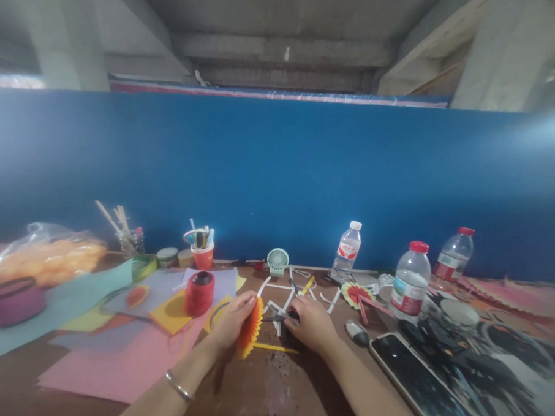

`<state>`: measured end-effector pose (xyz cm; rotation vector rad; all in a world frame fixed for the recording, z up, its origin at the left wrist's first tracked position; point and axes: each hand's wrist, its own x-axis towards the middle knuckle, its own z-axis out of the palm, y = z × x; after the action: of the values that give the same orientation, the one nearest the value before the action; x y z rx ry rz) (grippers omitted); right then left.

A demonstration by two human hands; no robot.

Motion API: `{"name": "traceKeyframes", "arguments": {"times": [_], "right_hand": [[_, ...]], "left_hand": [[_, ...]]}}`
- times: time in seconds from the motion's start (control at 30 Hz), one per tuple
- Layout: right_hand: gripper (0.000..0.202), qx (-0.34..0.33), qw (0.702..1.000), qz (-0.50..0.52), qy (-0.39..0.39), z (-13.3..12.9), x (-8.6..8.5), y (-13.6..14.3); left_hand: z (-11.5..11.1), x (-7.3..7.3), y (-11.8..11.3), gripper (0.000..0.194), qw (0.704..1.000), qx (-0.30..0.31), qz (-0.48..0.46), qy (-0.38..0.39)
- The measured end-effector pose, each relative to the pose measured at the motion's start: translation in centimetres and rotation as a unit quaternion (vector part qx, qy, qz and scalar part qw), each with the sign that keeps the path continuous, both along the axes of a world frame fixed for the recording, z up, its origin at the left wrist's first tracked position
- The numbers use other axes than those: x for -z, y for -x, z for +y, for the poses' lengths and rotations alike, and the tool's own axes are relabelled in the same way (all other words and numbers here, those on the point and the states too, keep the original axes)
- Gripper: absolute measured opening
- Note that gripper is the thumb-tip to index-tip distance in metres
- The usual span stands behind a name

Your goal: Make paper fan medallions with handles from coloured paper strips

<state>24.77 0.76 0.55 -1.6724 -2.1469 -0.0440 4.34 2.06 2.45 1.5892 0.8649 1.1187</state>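
My left hand (pixel 234 319), with a silver bangle on its wrist, pinches a pleated orange and yellow paper piece (pixel 251 331) near its top. To the right of it, my right hand (pixel 310 323) is closed around dark-handled scissors (pixel 277 319), whose blades point left toward the pleated paper. White paper strips (pixel 281 288) lie on the brown table (pixel 276 392) just beyond and between my hands. Nearer to me, a yellow strip (pixel 278 348) lies flat below the scissors.
Coloured sheets (pixel 100 366) and a red spool (pixel 199 295) are at the left. A small fan (pixel 277 261) and a red cup (pixel 203 257) stand at the back. Bottles (pixel 411 281), a paper rosette (pixel 357 294), a phone (pixel 429 380) and dark clutter (pixel 486 364) are at the right.
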Motion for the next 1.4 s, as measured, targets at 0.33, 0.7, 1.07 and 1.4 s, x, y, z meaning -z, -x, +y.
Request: {"name": "traceKeyframes", "arguments": {"times": [0.33, 0.7, 1.07, 1.4], "right_hand": [[0.011, -0.022, 0.999, -0.032, -0.019, 0.6, 0.8, -0.3], [0.036, 0.129, 0.987, -0.003, -0.090, 0.1, -0.5, -2.2], [0.036, 0.017, 0.996, -0.039, 0.083, -0.5, -0.6, -0.6], [0.013, 0.062, 0.991, -0.022, 0.117, 0.1, -0.3, -0.7]], "left_hand": [[-1.0, -0.6, -0.2, 0.031, 0.999, -0.007, -0.016, 0.027], [-1.6, -1.3, -0.2, 0.030, 1.000, 0.021, -0.022, 0.004], [-1.5, -1.0, 0.0, 0.028, 1.000, 0.002, -0.023, -0.015], [-1.5, -0.6, -0.9, 0.036, 0.999, 0.041, -0.016, -0.028]]}}
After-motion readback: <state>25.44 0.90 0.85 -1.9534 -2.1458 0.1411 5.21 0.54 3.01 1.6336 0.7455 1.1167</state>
